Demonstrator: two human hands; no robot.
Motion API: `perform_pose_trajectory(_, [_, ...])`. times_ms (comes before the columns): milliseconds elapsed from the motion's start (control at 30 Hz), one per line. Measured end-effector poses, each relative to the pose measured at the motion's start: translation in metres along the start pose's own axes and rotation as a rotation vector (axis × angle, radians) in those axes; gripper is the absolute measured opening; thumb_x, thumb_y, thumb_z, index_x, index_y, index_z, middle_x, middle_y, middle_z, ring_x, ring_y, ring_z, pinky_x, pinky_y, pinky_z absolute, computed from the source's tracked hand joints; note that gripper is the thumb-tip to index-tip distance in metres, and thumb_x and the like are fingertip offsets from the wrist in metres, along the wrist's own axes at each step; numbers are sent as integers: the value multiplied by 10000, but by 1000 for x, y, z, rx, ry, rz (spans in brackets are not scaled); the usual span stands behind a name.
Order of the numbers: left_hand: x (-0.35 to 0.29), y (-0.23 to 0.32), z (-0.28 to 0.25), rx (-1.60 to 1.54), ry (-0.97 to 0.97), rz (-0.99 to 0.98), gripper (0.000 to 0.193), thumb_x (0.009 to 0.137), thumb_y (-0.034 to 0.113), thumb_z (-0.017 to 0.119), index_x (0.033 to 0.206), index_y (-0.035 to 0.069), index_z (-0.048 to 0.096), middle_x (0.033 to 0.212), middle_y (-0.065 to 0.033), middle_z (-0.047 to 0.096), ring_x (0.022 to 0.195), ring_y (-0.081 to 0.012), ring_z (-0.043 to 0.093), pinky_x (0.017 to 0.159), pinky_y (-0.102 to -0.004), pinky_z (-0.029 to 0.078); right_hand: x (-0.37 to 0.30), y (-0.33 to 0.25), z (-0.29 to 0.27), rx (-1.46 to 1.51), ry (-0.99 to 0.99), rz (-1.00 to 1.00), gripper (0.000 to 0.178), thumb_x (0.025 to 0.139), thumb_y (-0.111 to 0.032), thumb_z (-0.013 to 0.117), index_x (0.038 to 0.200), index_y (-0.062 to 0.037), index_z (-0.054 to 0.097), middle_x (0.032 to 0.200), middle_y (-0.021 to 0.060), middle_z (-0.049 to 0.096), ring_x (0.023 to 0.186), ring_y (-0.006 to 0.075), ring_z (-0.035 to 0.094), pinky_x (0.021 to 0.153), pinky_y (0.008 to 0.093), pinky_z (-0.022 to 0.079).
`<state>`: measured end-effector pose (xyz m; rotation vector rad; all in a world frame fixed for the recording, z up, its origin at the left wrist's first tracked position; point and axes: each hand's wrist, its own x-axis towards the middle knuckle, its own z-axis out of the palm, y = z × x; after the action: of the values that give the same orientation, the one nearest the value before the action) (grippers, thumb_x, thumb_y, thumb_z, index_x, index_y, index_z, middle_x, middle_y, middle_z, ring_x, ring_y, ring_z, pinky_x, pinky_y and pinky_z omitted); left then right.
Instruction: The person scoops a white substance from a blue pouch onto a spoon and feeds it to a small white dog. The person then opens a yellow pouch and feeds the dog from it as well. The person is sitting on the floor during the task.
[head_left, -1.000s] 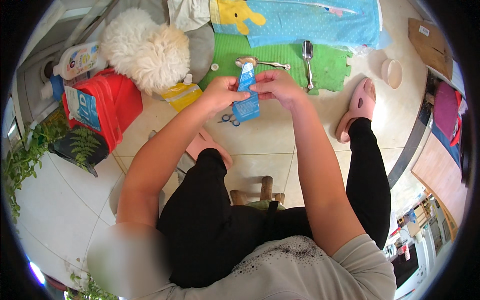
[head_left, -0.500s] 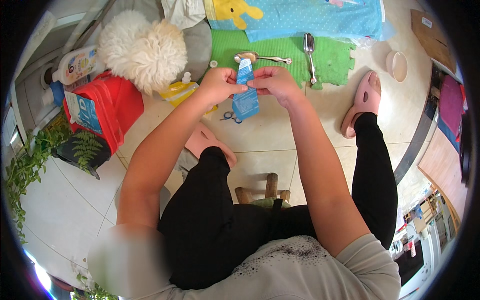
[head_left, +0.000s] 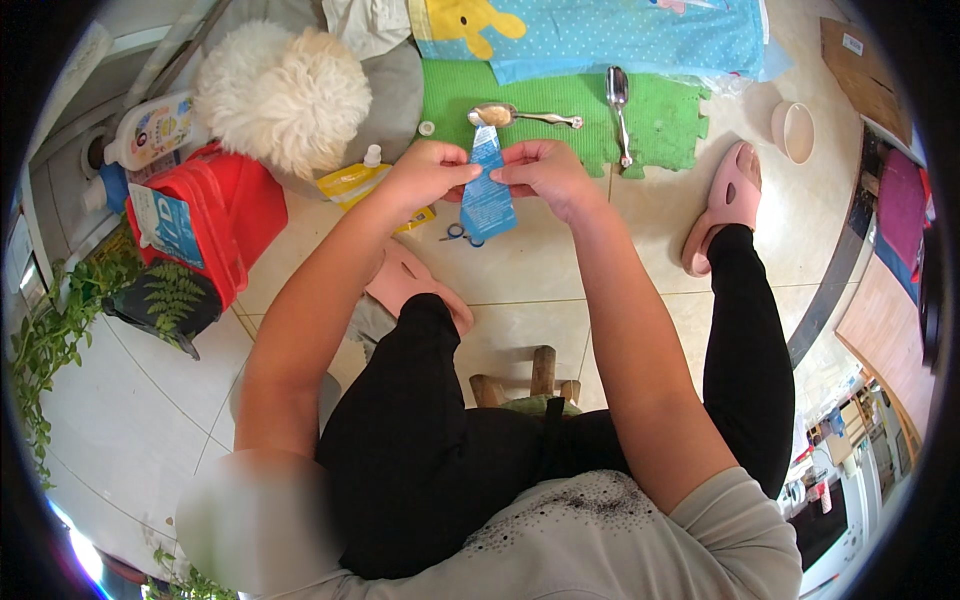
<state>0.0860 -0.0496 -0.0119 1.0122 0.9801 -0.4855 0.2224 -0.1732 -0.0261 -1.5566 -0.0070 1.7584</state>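
Between my two hands hangs a blue sachet [head_left: 487, 205] with pale print, its narrow end pointing away from me. My left hand [head_left: 428, 180] pinches its left edge, and my right hand [head_left: 552, 178] pinches the right edge. Just past the narrow end lies a metal spoon [head_left: 550, 118] on a green foam mat [head_left: 450, 95], with something beige in its bowl. A second metal spoon [head_left: 620, 110] rests farther right on the mat. Below the sachet, blue-handled scissors [head_left: 458, 235] lie on the tiles, partly covered by it. A yellow spouted pouch [head_left: 350, 186] is beside my left wrist.
A fluffy cream-coloured dog [head_left: 285, 100] is at the far left. Near it stand a red bin [head_left: 255, 215], a white bottle [head_left: 155, 130] and plants. A blue patterned cloth [head_left: 620, 40] covers the mat's far side. At right are a pale bowl [head_left: 793, 132] and a cardboard box [head_left: 865, 75].
The sachet's narrow end has dropped slightly nearer and left, showing more of the spoon's beige contents. Both hands keep their pinch. The dog's fur has shifted a little.
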Motion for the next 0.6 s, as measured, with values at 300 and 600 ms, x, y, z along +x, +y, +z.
perform_pose_trajectory(300, [12,2,5,88,75,68,226,661,123,715,767,-1,558,727,-55,584,635,-101,547,554,-224,466,-1,10,-2,86,-55,-55,225,700,-67,650,900,7,579,824,68,604,721,137,585,668,265,489])
perform_pose_trajectory(600, [17,-3,2,29,3,69,226,651,158,729,757,56,557,695,-14,572,591,-76,504,529,-198,402,-3,4,-5,226,-128,-75,255,747,-93,623,965,25,563,871,80,600,765,148,585,706,271,488])
